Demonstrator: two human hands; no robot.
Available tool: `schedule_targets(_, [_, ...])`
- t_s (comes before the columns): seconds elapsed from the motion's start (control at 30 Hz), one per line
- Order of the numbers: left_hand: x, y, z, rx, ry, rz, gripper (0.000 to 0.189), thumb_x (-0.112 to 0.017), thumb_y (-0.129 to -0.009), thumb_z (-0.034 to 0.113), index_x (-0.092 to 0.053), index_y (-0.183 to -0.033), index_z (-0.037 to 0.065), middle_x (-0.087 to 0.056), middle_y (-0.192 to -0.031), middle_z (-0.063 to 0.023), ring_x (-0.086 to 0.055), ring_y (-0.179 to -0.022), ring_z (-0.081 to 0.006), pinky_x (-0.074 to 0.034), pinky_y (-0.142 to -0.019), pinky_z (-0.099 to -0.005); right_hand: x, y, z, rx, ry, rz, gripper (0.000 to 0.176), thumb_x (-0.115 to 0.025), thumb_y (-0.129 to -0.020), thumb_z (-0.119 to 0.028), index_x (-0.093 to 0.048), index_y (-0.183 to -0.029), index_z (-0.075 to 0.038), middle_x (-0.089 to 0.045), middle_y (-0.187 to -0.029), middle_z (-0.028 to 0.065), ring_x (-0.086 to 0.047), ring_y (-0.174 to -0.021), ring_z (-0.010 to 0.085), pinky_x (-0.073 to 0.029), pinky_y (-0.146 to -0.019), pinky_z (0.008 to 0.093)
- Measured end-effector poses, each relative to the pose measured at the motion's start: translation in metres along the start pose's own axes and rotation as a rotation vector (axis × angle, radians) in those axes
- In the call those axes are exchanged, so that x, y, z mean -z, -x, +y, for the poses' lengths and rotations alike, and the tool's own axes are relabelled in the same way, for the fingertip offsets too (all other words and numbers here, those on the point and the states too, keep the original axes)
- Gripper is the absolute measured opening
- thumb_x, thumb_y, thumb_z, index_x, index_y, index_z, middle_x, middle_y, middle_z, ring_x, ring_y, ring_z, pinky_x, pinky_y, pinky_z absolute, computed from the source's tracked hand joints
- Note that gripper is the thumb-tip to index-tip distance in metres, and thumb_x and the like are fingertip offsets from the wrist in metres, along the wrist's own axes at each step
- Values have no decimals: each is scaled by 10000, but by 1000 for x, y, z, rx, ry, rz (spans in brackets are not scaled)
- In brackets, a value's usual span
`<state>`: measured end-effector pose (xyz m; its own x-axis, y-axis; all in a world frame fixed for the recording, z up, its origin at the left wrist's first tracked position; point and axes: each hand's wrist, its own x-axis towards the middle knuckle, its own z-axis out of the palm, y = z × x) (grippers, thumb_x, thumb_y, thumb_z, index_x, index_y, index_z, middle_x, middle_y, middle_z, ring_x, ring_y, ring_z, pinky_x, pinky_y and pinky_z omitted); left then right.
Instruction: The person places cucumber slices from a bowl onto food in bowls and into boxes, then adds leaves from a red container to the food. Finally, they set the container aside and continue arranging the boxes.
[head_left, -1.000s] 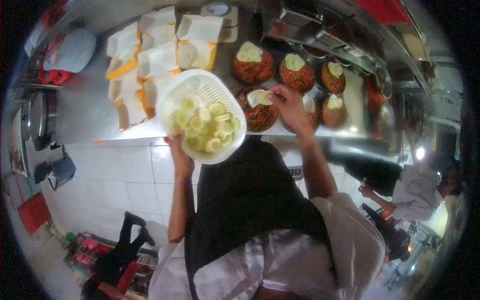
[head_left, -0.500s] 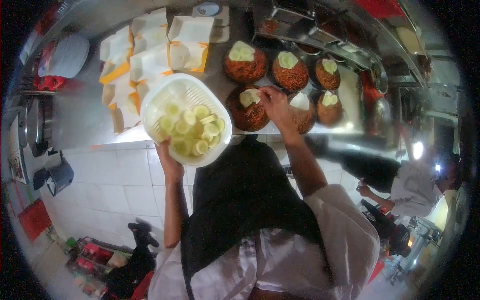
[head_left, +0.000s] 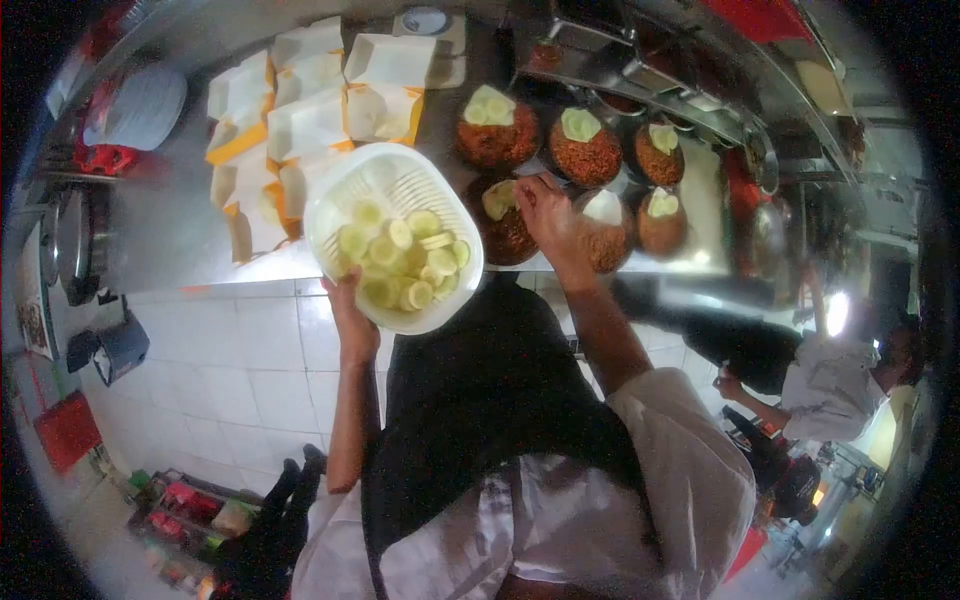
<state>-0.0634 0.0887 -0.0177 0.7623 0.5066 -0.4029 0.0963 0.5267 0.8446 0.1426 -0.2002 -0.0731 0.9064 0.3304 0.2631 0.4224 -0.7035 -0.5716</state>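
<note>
My left hand (head_left: 352,312) is closed on the near-left rim of a white plastic basket (head_left: 462,205) and holds it tilted in front of the counter edge. Cucumber slices (head_left: 385,250) lie loose in the basket. Over a mound of reddish-brown rice (head_left: 508,240), my right hand (head_left: 545,215) has its fingers pinched together. They are beside a pale green garnish (head_left: 498,200) on that mound; whatever they pinch is hidden. Just right of this hand, another rice mound (head_left: 607,240) carries a plain white-looking piece (head_left: 603,207).
Several more rice mounds (head_left: 585,157) with cucumber garnish stand on the steel counter (head_left: 170,240). Open white-and-orange cartons (head_left: 305,130) sit at the left, and metal containers (head_left: 575,50) line the back. Stacked plates (head_left: 145,108) are far left. Another person (head_left: 830,385) is at the right.
The basket has shifted slightly right along with my left hand. My right hand stays over the same rice mound, its fingers a little nearer together. The whole view has moved slightly.
</note>
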Motion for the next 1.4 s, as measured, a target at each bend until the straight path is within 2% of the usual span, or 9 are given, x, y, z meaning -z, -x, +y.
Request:
schedule_targets(0.23, [-13,-3,-1,21,-80,-47,702,-602,-921,253,-320,-1528,38,-507,-1395,-181,-502,-1281,-296,-429,-1079,-425,53,10,-92,-148,-201,136,171,-702,-922,-148,-719,-1063,-54,-708,-1043,163,-702,-897,358,-580,-741,428])
schedule_targets(0.4, [-38,3,4,72,9,-28,709,-586,-911,234,-310,-1527,19,-504,-1394,-202,-520,-1264,-301,-438,-1072,-410,42,3,-151,368,-88,-301,337,-687,-906,-93,-640,-1236,-49,-671,-1108,146,-657,-1032,350,-554,-879,408])
schedule_targets(0.53, [-38,-2,-5,-72,-304,-195,693,-575,-914,216,-315,-1517,-5,-510,-1390,-194,-517,-1267,-296,-441,-1064,-391,25,-11,-151,423,129,-386,558,-701,-814,-81,-553,-1352,-79,-659,-1154,139,-593,-1118,362,-507,-962,449])
schedule_targets(0.7, [-46,-6,-17,-91,-311,-244,653,-549,-917,177,-334,-1505,-9,-512,-1386,-191,-517,-1265,-292,-437,-1061,-378,43,-11,-133,304,127,-461,479,-672,-846,-115,-586,-1316,-81,-655,-1122,149,-601,-1094,377,-506,-945,479])
schedule_targets(0.8, [-56,-5,-24,133,-103,-222,634,-537,-917,161,-346,-1497,-8,-510,-1384,-189,-515,-1261,-282,-430,-1066,-373,53,-5,-141,264,19,-401,459,-695,-834,-129,-608,-1283,-89,-623,-1171,152,-599,-1088,374,-500,-953,482])
schedule_targets(1.0, [-72,8,-21,-175,-501,-370,618,-548,-912,142,-359,-1485,4,-533,-1334,-170,-548,-1187,-269,-452,-1034,-368,48,4,-122,400,25,-353,436,-767,-789,-138,-616,-1195,-85,-582,-1234,138,-603,-1064,360,-489,-967,468])
schedule_targets(1.13, [-86,12,-31,-3,-301,-282,603,-555,-911,140,-369,-1470,9,-548,-1298,-161,-564,-1154,-255,-473,-1001,-359,61,5,-106,263,-65,-685,414,-766,-811,-150,-612,-1187,-75,-652,-1086,145,-615,-1053,363,-468,-971,499])
schedule_targets(1.27, [-90,10,-53,134,-42,-247,552,-567,-921,138,-411,-1433,2,-564,-1269,-155,-569,-1147,-241,-485,-985,-364,78,-2,-94,92,-207,-546,398,-758,-836,-177,-613,-1190,-67,-679,-1021,154,-627,-1055,364,-464,-1016,487])
schedule_targets(1.4, [-98,25,-62,69,-273,-287,519,-582,-936,171,-443,-1401,-10,-568,-1269,-156,-581,-1143,-238,-489,-985,-366,62,-1,-74,415,-221,-390,386,-741,-864,-204,-615,-1204,-71,-663,-1063,168,-628,-1100,375,-446,-1096,449])
